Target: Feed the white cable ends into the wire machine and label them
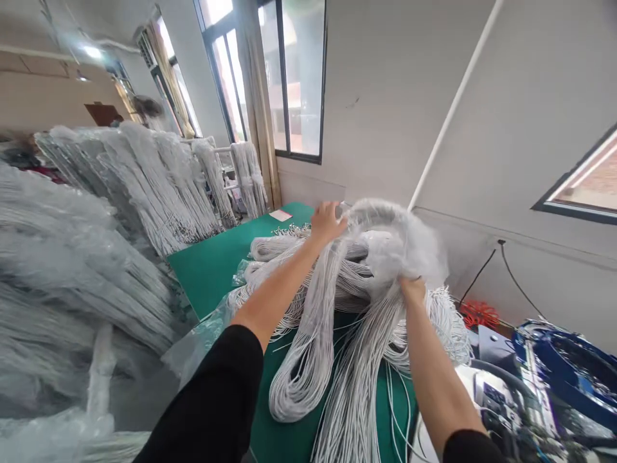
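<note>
A looped bundle of thin white cables (308,360) arches over the pile, its top wrapped in clear plastic film (419,247). At the upper left of this arch, my left hand (328,222) has its fingers curled against the wrapped part; the far side of the grip is hidden. Lower down on the right, my right hand (413,290) is closed on the film-covered cables, and its fingertips are out of sight. Loose cable ends (359,386) fan out below it toward me. More coiled white cables (274,247) lie stacked behind, on the green table (212,270).
Racks of hanging, film-wrapped cables (159,173) crowd the left side. A pale card (280,215) lies at the table's far end. On the right are a blue round machine part (563,360), a white device (496,392) and a red coil (478,314). A wall stands behind.
</note>
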### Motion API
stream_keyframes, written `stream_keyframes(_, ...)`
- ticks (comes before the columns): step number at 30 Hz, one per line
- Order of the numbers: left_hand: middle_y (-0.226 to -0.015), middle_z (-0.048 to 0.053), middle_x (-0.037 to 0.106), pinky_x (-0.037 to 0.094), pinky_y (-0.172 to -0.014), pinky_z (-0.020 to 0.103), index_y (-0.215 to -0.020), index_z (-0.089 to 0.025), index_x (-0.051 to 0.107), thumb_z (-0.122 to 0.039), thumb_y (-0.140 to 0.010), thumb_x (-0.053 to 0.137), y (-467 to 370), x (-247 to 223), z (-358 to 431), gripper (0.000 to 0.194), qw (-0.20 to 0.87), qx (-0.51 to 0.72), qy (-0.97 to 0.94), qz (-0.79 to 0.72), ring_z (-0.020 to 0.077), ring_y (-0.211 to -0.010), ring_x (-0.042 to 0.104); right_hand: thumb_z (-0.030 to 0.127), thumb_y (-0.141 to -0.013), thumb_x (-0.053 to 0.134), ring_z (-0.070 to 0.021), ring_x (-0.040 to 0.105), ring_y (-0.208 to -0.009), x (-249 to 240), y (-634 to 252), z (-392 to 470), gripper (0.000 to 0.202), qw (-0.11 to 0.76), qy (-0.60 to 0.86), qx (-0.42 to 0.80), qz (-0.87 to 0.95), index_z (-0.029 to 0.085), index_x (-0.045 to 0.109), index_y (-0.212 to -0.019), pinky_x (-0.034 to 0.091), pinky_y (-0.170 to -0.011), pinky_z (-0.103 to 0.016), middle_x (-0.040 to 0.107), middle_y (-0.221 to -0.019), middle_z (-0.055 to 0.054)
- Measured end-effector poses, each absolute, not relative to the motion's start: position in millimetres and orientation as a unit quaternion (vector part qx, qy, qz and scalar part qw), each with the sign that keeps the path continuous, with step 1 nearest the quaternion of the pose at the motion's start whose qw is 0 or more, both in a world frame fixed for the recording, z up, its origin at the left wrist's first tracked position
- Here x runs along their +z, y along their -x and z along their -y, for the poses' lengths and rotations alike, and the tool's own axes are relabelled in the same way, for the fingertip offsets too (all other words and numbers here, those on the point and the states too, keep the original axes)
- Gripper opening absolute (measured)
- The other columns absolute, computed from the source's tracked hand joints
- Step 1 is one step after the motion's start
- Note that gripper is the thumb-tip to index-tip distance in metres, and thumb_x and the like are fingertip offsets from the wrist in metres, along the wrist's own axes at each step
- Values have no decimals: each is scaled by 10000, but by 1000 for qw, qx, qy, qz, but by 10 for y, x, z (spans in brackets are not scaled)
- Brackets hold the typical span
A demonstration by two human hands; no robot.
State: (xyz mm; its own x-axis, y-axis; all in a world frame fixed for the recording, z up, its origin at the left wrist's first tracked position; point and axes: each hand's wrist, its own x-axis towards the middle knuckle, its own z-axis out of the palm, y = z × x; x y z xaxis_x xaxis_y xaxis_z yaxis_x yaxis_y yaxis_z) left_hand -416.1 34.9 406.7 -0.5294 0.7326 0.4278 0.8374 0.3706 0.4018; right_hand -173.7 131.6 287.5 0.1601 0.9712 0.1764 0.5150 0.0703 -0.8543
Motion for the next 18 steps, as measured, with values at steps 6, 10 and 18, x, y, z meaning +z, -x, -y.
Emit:
stream_keyframes(6,-1550,249,214,130,-1100,688,-1486,-106,290,-485,-889,487,4748,1862,366,735,-56,-138,340,929,428,-1442,140,505,-810,559,-445,473,-1235,1858,2083,-1588,778,379,717,219,543,131,337,-1455,338,-972,-637,501,-1308,-296)
stream_keyframes(10,-1600,182,-12,93,-1130,646,-1536,-124,105,-411,-956,356,5045,1126,463,694,-78,-103,316,940,333,-1479,9,535,-848,521,-421,531,-1180,1521,2019,-1843,802,376,717,182,558,116,280,-1487,409,-942,-558,514,-1308,-281)
stream_keyframes(18,-1600,178,-23,60,-1133,656,-1535,-114,100,-429,-952,377,5233,757,425,718,-61,-160,339,925,343,-1478,-6,421,-862,534,-385,556,-1163,1281,1893,-1995,703,393,694,152,584,139,334,-1474,436,-923,-500,562,-1293,-218)
